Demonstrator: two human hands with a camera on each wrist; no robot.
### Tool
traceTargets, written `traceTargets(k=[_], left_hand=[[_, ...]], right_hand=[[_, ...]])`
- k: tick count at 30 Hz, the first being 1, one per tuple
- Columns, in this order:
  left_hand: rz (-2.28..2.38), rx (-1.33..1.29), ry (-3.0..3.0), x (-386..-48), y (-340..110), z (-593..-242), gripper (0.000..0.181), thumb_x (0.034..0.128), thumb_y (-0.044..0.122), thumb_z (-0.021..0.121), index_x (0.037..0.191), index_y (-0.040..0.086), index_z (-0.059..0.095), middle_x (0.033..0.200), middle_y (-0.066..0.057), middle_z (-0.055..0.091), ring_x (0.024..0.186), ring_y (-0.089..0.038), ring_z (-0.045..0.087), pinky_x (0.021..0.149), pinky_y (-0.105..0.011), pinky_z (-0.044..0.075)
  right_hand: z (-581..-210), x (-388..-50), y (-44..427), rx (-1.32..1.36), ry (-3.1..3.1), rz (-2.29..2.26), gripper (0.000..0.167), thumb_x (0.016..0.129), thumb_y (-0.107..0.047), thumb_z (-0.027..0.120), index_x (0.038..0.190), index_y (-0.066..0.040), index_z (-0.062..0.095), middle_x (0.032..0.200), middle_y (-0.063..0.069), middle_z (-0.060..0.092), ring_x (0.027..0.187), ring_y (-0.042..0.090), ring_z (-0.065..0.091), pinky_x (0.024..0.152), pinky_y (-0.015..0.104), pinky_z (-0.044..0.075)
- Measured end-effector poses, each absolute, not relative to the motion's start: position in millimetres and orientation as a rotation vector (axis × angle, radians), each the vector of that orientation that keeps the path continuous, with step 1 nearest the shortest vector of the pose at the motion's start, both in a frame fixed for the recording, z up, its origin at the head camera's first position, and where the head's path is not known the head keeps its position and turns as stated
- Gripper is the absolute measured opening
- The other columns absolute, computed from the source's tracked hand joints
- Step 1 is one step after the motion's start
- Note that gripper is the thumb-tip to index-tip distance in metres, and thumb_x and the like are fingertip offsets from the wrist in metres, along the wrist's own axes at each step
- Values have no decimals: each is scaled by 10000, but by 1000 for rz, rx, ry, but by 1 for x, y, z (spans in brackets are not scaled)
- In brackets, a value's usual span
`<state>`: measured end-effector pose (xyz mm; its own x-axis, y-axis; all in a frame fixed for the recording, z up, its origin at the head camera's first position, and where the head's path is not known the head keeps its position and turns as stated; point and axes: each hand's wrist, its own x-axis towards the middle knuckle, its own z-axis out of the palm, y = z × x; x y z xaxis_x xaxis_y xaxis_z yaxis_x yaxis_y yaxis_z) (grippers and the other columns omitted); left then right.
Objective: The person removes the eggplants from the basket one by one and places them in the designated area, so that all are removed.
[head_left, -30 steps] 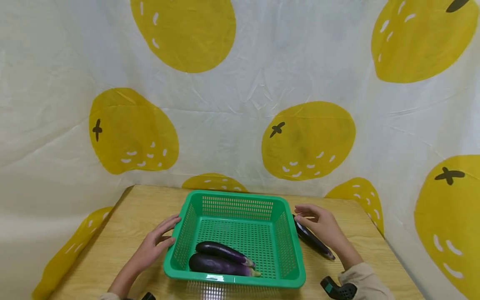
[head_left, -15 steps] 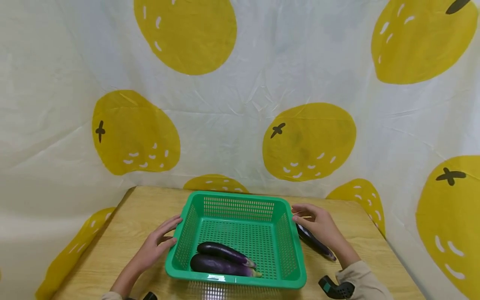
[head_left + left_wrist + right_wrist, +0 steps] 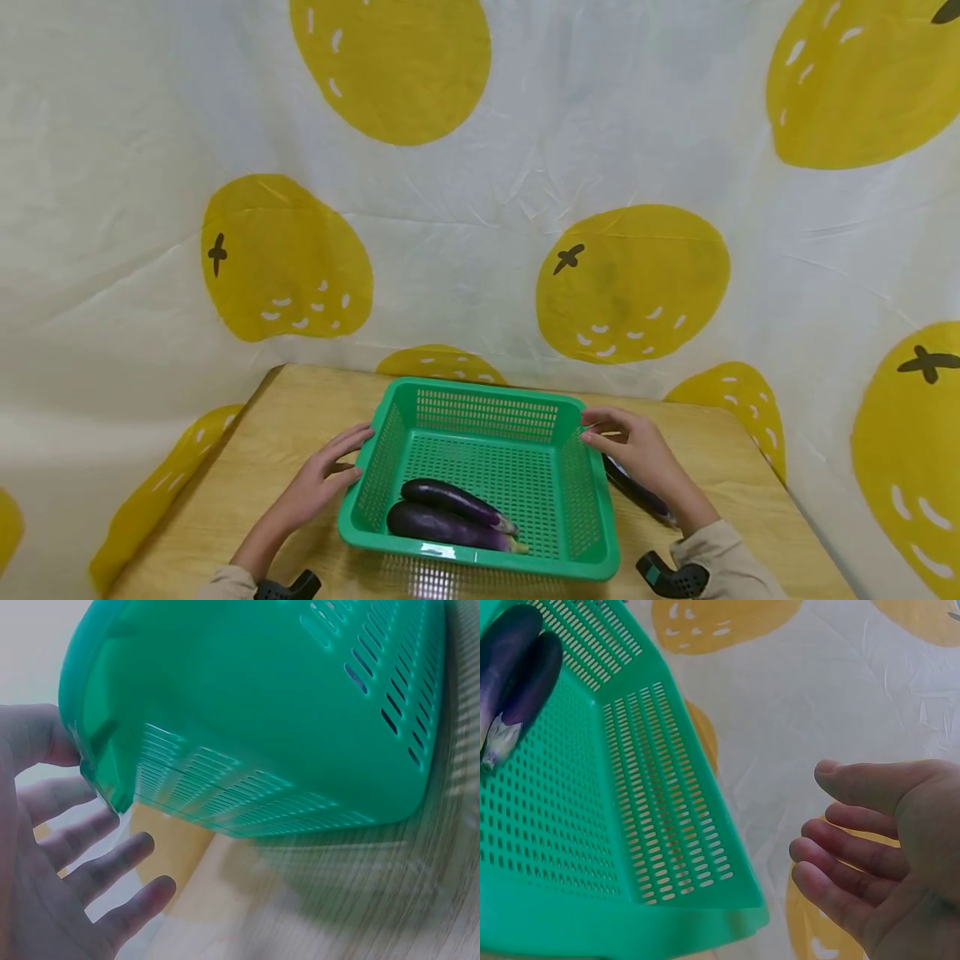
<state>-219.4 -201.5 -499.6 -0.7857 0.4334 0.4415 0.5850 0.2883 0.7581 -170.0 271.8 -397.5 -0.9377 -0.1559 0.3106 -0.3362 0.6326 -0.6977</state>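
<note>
A green perforated basket (image 3: 480,562) holds two purple eggplants, the upper one (image 3: 450,497) lying against the lower one (image 3: 442,527), near its front wall. At the basket's left rim is my left hand (image 3: 318,487); in the left wrist view its thumb touches the green basket (image 3: 225,690) and the fingers of the hand (image 3: 60,892) are spread. My right hand (image 3: 641,450) hovers by the right rim, fingers loosely bent and empty; the right wrist view shows a gap between this hand (image 3: 900,855) and the basket (image 3: 622,926). Another eggplant (image 3: 637,493) lies outside, partly hidden under the right hand.
The wooden table (image 3: 750,517) stands against a white cloth (image 3: 450,275) printed with big yellow fruit. Dark devices are strapped at both wrists, the right one (image 3: 671,577) close to the table's front.
The head view has turned slightly left, so the scene sits further right. My right hand has come a little closer to the basket's right rim. The left hand stays at the left rim.
</note>
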Motion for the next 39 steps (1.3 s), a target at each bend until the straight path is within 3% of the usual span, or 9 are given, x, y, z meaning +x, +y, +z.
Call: traceTargets(k=[3,9,11,18,22,29,35,39], left_hand=[[-1525,-968,-2391,-219,-201,-498,474,1040,64,581,1502,-11,506,1566,-246,445,1290,96,478,898,-278,574],[-1545,-976,-2368,-219,-200,-499,468,1044,54,571,1498,-35,499,1546,238,392,1276,133,455,893,-272,575],[-1550,-976,-2367,-220,-200,-501,472,1048,54,563,1504,-39,488,1531,291,366,1280,148,444,898,-269,574],[-1562,-922,-2420,-223,-203,-507,492,1063,85,550,1538,-8,460,1601,-246,390,1298,174,415,938,-252,556],[-1563,-917,-2433,-223,-202,-505,494,1063,90,552,1536,-16,458,1579,-343,372,1296,169,414,938,-252,557],[-1559,-924,-2424,-222,-198,-502,486,1062,97,556,1530,-5,473,1579,-335,383,1328,103,451,931,-267,563],[-1550,-937,-2403,-221,-200,-504,483,1057,74,557,1522,-24,474,1606,-114,426,1321,105,456,922,-273,570],[-1548,-929,-2423,-220,-203,-505,487,1065,83,545,1534,-16,461,1614,-149,408,1318,136,429,933,-278,567]], right_hand=[[-396,-173,270,414,-2633,1185,333,982,-129,705,1285,7,687,1190,182,735,1025,197,710,861,302,601],[-390,-179,265,443,-2657,1193,336,993,-155,695,1288,5,686,1214,189,727,1049,255,705,868,290,597],[-389,-180,263,449,-2664,1197,346,995,-167,694,1297,1,682,1220,183,725,1057,254,702,878,310,598],[-391,-188,258,501,-2652,1207,363,981,-142,707,1286,52,671,1207,198,728,1037,251,709,863,332,605],[-391,-192,253,522,-2653,1220,358,972,-135,718,1270,60,678,1205,209,729,1028,254,712,856,329,602],[-391,-195,249,574,-2642,1246,340,967,-112,718,1258,61,684,1187,200,737,1009,249,714,836,303,595],[-393,-196,246,617,-2650,1266,354,977,-116,707,1275,71,668,1209,210,725,1026,267,710,852,296,591],[-395,-197,242,612,-2670,1271,358,987,-134,700,1281,66,665,1208,221,722,1032,270,708,858,302,591]])
